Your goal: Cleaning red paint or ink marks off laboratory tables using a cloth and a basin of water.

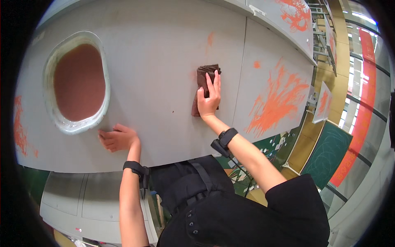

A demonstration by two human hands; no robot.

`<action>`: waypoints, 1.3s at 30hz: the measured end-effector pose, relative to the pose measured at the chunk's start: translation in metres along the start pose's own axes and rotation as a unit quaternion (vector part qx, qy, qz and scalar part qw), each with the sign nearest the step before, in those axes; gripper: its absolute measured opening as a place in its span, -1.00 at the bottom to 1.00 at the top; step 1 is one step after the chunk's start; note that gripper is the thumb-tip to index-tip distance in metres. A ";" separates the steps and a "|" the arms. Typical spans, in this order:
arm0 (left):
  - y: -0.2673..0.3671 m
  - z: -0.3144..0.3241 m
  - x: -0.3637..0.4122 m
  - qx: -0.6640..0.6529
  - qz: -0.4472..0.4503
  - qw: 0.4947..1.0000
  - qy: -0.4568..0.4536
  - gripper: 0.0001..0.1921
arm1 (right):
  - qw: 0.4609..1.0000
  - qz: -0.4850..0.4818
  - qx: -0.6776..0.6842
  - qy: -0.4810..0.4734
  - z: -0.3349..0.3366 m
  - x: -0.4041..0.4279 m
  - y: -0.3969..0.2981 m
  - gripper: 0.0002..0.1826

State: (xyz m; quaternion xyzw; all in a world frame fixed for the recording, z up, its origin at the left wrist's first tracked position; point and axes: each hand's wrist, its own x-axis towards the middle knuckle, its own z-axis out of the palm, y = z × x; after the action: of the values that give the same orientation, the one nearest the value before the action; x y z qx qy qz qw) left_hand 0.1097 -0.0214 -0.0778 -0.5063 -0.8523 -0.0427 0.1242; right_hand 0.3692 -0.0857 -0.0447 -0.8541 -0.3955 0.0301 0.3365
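Note:
My right hand lies on a folded dark brown cloth, fingers stretched over it and thumb along its left side. The cloth rests flat on the grey tabletop. Just above it are faint orange smears. My left hand is loosely curled over the table near its front edge, with nothing seen in it. Close to its fingertips stands a whitish plastic basin holding murky reddish-brown water.
Dense orange strokes cover the table's right panel, past a seam. More orange marks lie at the far left. A raised ledge runs along the back. A grey cabinet and a green chalkboard stand nearby.

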 end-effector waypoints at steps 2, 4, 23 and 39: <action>-0.001 -0.004 0.001 -0.012 0.013 1.000 0.000 -0.43 | 0.999 -0.054 0.004 0.000 0.005 0.042 0.010 -0.51; 0.000 -0.009 -0.001 -0.002 0.008 1.000 -0.011 -0.42 | 0.996 -0.091 0.019 -0.011 0.006 0.110 0.024 -0.56; 0.004 -0.008 0.000 0.006 0.022 1.000 -0.002 -0.39 | 0.996 -0.062 0.000 0.058 0.042 0.159 -0.008 -0.59; 0.001 -0.014 -0.001 -0.011 0.000 0.999 -0.037 -0.37 | 0.993 -0.088 -0.052 0.062 0.052 0.145 -0.020 -0.51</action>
State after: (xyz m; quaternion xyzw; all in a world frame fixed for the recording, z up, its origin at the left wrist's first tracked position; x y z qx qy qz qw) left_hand 0.1131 -0.0245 -0.0640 -0.5089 -0.8558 -0.0331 0.0871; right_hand 0.4388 0.0533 -0.0417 -0.8325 -0.4480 -0.0734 0.3174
